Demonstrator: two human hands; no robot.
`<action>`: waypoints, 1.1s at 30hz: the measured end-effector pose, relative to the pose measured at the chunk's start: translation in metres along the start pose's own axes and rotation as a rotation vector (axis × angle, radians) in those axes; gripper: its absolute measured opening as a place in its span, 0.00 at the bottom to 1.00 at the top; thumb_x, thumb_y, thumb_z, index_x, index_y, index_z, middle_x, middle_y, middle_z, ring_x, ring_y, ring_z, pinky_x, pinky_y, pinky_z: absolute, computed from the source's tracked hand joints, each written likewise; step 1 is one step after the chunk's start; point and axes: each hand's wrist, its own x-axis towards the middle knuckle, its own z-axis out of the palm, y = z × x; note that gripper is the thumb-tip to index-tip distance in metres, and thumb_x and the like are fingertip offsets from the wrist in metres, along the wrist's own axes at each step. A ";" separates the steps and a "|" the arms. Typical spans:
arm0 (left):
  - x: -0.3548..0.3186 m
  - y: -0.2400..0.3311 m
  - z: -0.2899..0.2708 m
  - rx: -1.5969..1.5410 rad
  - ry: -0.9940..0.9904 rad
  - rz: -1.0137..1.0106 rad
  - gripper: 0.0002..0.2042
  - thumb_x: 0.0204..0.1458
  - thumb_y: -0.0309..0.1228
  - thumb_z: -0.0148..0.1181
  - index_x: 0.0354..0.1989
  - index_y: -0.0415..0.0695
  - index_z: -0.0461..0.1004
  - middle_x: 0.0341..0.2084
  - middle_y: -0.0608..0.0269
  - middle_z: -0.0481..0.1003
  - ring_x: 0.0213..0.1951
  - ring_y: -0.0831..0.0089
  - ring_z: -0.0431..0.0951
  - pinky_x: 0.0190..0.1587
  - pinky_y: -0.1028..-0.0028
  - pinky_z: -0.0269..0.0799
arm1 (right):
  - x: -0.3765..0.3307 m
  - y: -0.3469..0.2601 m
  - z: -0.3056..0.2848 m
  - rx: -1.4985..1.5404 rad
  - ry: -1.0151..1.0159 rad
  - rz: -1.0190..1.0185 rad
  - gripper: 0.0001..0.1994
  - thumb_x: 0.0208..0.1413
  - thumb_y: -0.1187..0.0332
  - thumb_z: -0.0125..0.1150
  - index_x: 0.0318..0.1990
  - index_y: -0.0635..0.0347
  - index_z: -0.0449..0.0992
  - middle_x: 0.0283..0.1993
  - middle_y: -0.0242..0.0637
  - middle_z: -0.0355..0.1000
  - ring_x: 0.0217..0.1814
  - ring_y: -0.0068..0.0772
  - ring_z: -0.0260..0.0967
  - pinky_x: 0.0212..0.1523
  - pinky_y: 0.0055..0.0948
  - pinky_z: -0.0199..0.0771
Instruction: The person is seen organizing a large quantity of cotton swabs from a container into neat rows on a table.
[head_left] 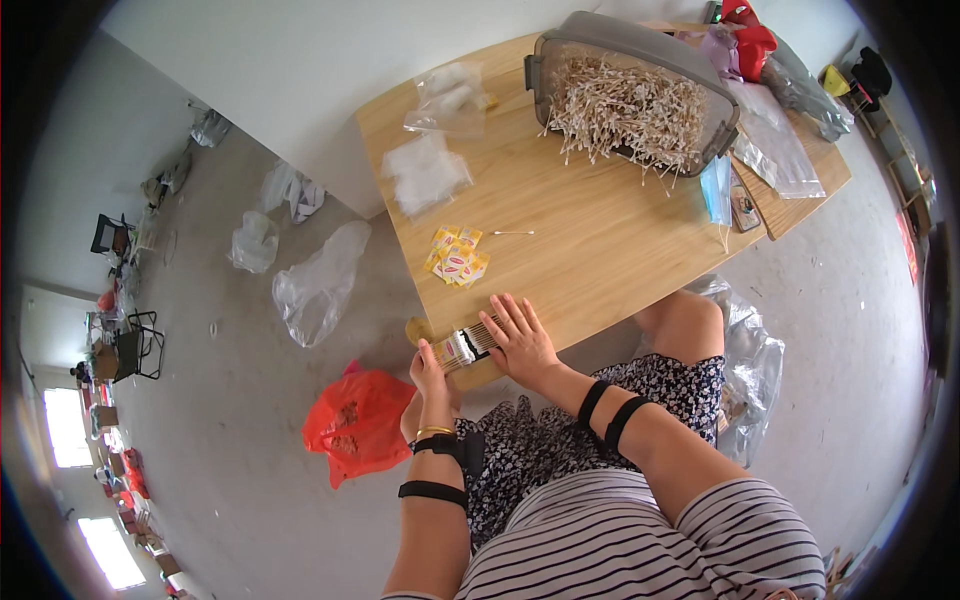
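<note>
At the near left corner of the wooden table lies a pack of cotton swabs (455, 349), a flat row of sticks with a white and yellow label and a dark band across it. My left hand (428, 370) grips its left end, thumb on top. My right hand (521, 338) lies flat with fingers stretched, palm down at the pack's right end and partly covering it. Farther up are a small pile of yellow and white labels (458, 258) and a single cotton swab (513, 233).
A grey bin (640, 50) tipped on its side spills loose swabs (630, 110) at the back of the table (560, 250). Clear plastic bags (425, 172) lie at the left; a blue mask (716, 190) and a phone (744, 208) at the right. A red bag (355, 425) sits below the corner.
</note>
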 end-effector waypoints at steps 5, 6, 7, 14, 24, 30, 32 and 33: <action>-0.007 0.011 0.004 -0.180 -0.053 -0.136 0.28 0.68 0.51 0.49 0.47 0.30 0.75 0.43 0.55 0.79 0.42 0.70 0.79 0.44 0.71 0.76 | 0.005 -0.017 0.005 0.074 -0.023 -0.014 0.40 0.64 0.41 0.48 0.77 0.51 0.48 0.82 0.43 0.37 0.85 0.45 0.29 0.81 0.49 0.28; -0.009 0.013 0.006 -0.193 -0.026 -0.068 0.27 0.68 0.50 0.49 0.44 0.31 0.76 0.39 0.57 0.79 0.38 0.71 0.78 0.42 0.71 0.75 | 0.007 -0.026 0.006 0.112 -0.056 -0.012 0.41 0.63 0.39 0.48 0.77 0.51 0.48 0.82 0.43 0.37 0.85 0.45 0.28 0.81 0.49 0.28; -0.011 0.015 0.007 -0.205 0.002 0.001 0.26 0.68 0.50 0.49 0.42 0.32 0.76 0.36 0.58 0.79 0.34 0.72 0.77 0.39 0.71 0.74 | 0.010 -0.035 0.009 0.090 -0.028 -0.029 0.44 0.62 0.37 0.48 0.77 0.55 0.47 0.82 0.45 0.37 0.85 0.45 0.28 0.80 0.49 0.28; -0.002 0.016 -0.012 -0.069 0.111 0.083 0.28 0.68 0.49 0.49 0.31 0.31 0.74 0.27 0.56 0.78 0.31 0.72 0.75 0.37 0.68 0.72 | 0.006 -0.029 0.007 0.114 0.002 0.050 0.49 0.59 0.35 0.50 0.75 0.67 0.48 0.82 0.47 0.38 0.85 0.43 0.28 0.81 0.47 0.28; 0.001 0.004 -0.012 0.164 0.056 0.352 0.24 0.68 0.45 0.51 0.29 0.34 0.74 0.22 0.54 0.74 0.27 0.71 0.72 0.33 0.66 0.69 | 0.015 -0.059 0.004 0.062 -0.088 -0.027 0.49 0.60 0.35 0.48 0.75 0.70 0.47 0.81 0.49 0.38 0.85 0.43 0.28 0.81 0.46 0.29; -0.025 0.020 -0.007 -0.351 0.037 -0.335 0.19 0.64 0.47 0.58 0.51 0.44 0.72 0.34 0.67 0.78 0.33 0.73 0.76 0.35 0.69 0.70 | 0.013 -0.039 0.000 0.566 -0.010 0.194 0.38 0.54 0.58 0.63 0.70 0.68 0.58 0.69 0.54 0.57 0.70 0.57 0.53 0.71 0.48 0.53; -0.034 0.004 -0.014 -0.601 -0.094 -0.325 0.26 0.60 0.44 0.65 0.61 0.45 0.65 0.43 0.71 0.76 0.40 0.75 0.76 0.38 0.75 0.71 | 0.021 -0.050 0.013 0.722 -0.012 0.269 0.35 0.52 0.65 0.63 0.68 0.66 0.60 0.64 0.55 0.61 0.65 0.58 0.58 0.68 0.48 0.58; -0.037 0.004 -0.010 -0.615 -0.089 -0.324 0.26 0.60 0.44 0.65 0.61 0.45 0.65 0.43 0.71 0.76 0.40 0.75 0.76 0.38 0.75 0.71 | 0.026 -0.054 0.020 0.776 -0.029 0.301 0.35 0.51 0.67 0.61 0.69 0.64 0.61 0.63 0.56 0.62 0.64 0.59 0.58 0.68 0.48 0.58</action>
